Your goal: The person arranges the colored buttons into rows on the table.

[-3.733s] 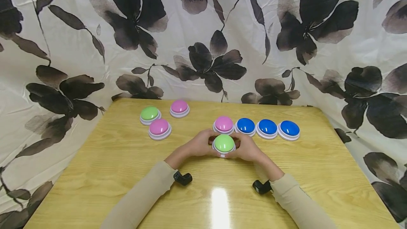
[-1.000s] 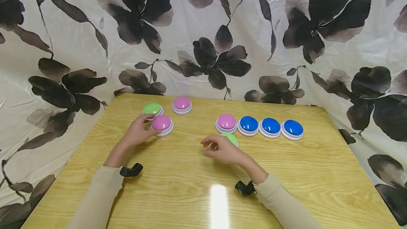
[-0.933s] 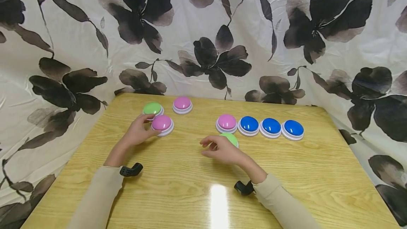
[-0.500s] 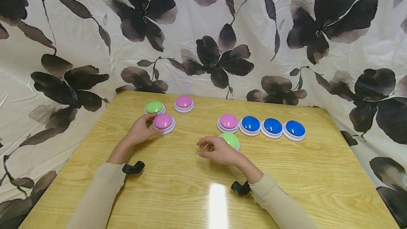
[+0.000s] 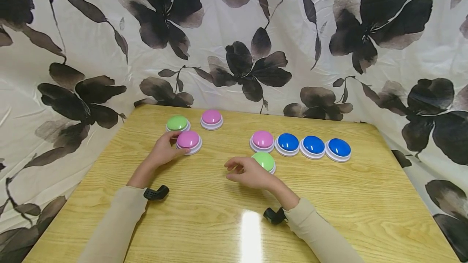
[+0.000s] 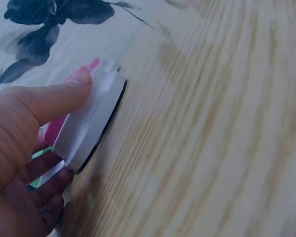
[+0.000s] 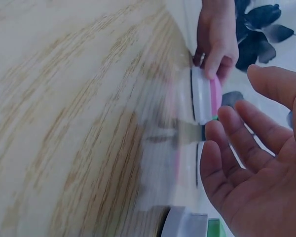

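At the left, my left hand [image 5: 163, 150] holds a pink dome push button [image 5: 188, 139] with a white base, thumb at the near side and fingers at the far side. In the left wrist view the thumb presses the white base [image 6: 91, 116], which sits close over the wood. A green push button [image 5: 177, 122] is right behind it. My right hand [image 5: 250, 173] hovers with loosely bent fingers and nothing in them. It partly covers another green push button [image 5: 265, 160], which stands in front of a pink push button [image 5: 262, 138].
A row of blue push buttons [image 5: 288, 142] extends right from the pink one. Another pink push button [image 5: 211, 117] stands at the back left. The wooden table [image 5: 204, 222] ends at a floral cloth [image 5: 219, 19] behind and at the sides.
Both hands have let go of the front green button. My left hand has moved left to the pink button and taken hold of it; my right hand has drawn slightly left.
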The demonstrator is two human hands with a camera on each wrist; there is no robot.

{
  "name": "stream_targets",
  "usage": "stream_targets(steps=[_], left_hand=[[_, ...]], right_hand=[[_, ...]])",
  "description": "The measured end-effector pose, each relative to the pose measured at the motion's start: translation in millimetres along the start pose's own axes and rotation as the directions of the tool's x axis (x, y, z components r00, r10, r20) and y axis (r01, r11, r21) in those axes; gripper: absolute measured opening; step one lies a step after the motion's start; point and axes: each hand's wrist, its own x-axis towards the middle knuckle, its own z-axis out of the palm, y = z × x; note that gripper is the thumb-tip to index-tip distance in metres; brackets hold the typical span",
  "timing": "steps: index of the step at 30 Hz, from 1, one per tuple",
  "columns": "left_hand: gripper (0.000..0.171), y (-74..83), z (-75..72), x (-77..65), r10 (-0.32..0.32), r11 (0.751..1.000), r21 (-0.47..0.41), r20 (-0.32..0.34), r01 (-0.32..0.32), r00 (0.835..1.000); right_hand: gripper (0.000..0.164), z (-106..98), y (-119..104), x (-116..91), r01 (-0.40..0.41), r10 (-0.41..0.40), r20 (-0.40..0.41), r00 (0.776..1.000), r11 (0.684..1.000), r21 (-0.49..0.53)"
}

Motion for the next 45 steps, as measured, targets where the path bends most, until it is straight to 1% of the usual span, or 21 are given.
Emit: stream_targets(steps=[6,11,18,22,25,30,33,37,45], left_hand=[[0.074,5.1,3.9,-2.0,-0.003,1.000,-0.004,0.012,0.003,1.000],[0.074,8.3,6.8,-3.9,0.001,1.000,-0.003,0.030,-0.001,1.000],[0.074,16.9,14.5,-9.6,0.047,0.999,-0.003,0.061,-0.047,0.997],[0.073,21.1,20.9,-12.4,0.073,0.997,-0.006,0.085,-0.073,0.994],[0.074,23.9,25.1,-15.0,0.098,0.995,0.000,0.099,-0.099,0.990],[0.075,30.4,30.4,-20.9,0.115,0.993,0.001,0.109,-0.116,0.987],[0.075,33.7,32.8,-24.5,0.123,0.992,-0.004,0.120,-0.123,0.985],[0.074,36.3,36.2,-27.9,0.145,0.989,-0.021,0.143,-0.143,0.979],[0.074,39.0,40.9,-32.6,0.199,0.978,-0.098,0.179,-0.184,0.963]], right_hand=[[0.032,-0.8,-2.9,2.6,-0.015,0.015,-0.004,1.000,1.000,0.001],[0.033,-0.4,-1.9,6.6,-0.036,0.036,-0.010,0.999,0.999,-0.010],[0.039,3.9,-2.1,13.8,-0.073,0.073,-0.031,0.997,0.997,0.003],[0.043,6.8,-3.4,19.2,-0.082,0.082,-0.066,0.994,0.997,0.006],[0.045,8.2,-4.0,23.5,-0.103,0.103,-0.094,0.990,0.995,0.002],[0.052,10.6,-2.0,31.0,-0.137,0.134,-0.136,0.982,0.991,-0.012],[0.057,12.3,0.9,35.7,-0.151,0.148,-0.147,0.978,0.988,-0.012],[0.062,15.2,5.1,40.7,-0.159,0.157,-0.153,0.976,0.987,-0.003],[0.076,19.5,8.8,44.3,-0.157,0.160,-0.149,0.976,0.987,0.030]])
